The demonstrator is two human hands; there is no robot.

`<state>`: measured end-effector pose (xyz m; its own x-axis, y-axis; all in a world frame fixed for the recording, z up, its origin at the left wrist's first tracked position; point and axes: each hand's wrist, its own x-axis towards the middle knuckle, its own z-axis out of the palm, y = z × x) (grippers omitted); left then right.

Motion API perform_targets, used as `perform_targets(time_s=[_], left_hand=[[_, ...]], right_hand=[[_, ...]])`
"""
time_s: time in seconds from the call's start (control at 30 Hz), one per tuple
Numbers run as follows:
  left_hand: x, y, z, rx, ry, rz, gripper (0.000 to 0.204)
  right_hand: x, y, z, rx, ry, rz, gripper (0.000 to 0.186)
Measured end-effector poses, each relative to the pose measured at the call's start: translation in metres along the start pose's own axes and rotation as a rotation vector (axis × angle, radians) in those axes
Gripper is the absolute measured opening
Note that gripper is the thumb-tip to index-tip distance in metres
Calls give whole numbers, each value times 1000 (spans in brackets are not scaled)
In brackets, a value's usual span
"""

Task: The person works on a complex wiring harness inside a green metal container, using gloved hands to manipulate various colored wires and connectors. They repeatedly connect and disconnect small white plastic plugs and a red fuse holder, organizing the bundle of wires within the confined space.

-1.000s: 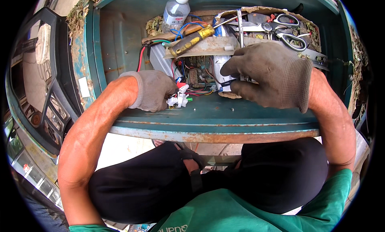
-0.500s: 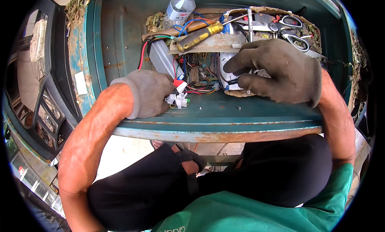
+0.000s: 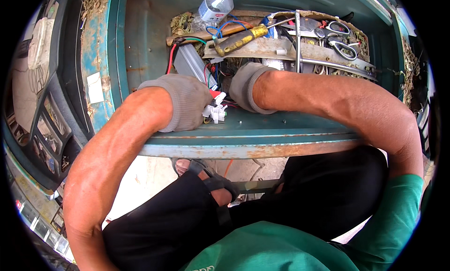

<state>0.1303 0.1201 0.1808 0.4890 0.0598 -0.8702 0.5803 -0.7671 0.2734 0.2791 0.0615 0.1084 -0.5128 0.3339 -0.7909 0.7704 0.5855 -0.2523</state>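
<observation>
My left hand (image 3: 190, 103), in a grey knit glove, is curled beside a cluster of white plastic connectors (image 3: 215, 112). Its fingertips are hidden, and I cannot make out what they grip. A red connector piece (image 3: 215, 94) sits just above the cluster. My right hand (image 3: 243, 87), gloved too, reaches across to the right of the connectors, over the wiring in the bin. Its wrist and glove back hide its fingers. Behind my left hand lies a finned silver metal box (image 3: 193, 65) with red and black wires (image 3: 171, 58).
The green metal bin (image 3: 262, 128) has a rusty front rim. A yellow-and-black screwdriver (image 3: 241, 40) lies on a flat strip (image 3: 262, 51). Scissors (image 3: 342, 48), a metal rod (image 3: 297, 39) and a plastic bottle (image 3: 215, 9) are farther back. Small screws (image 3: 284, 121) lie near the front.
My right hand has moved left from the white object at the bin's right to near the connectors. My left hand has turned slightly and stays beside them.
</observation>
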Motion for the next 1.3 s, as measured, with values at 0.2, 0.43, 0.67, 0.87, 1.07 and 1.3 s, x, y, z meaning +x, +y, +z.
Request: perform_targets(time_s=[0.2, 0.43, 0.67, 0.87, 1.07, 1.3], left_hand=[[6, -2, 2, 12, 1, 30, 32], [5, -4, 6, 8, 18, 5, 29], [-9, -7, 9, 1, 76, -61, 31], [-6, -1, -10, -138, 97, -181, 54], [-12, 5, -15, -246, 149, -322, 61], [-7, -15, 22, -26, 621, -249, 26]], right_hand=[[55, 6, 47, 106, 120, 76, 35], [21, 4, 19, 44, 137, 18, 31], [-19, 9, 2, 471, 322, -104, 31], [-14, 21, 15, 1301, 290, -155, 36], [-11, 21, 24, 1830, 273, -393, 55], [-1, 8, 24, 1957, 165, -443, 49]])
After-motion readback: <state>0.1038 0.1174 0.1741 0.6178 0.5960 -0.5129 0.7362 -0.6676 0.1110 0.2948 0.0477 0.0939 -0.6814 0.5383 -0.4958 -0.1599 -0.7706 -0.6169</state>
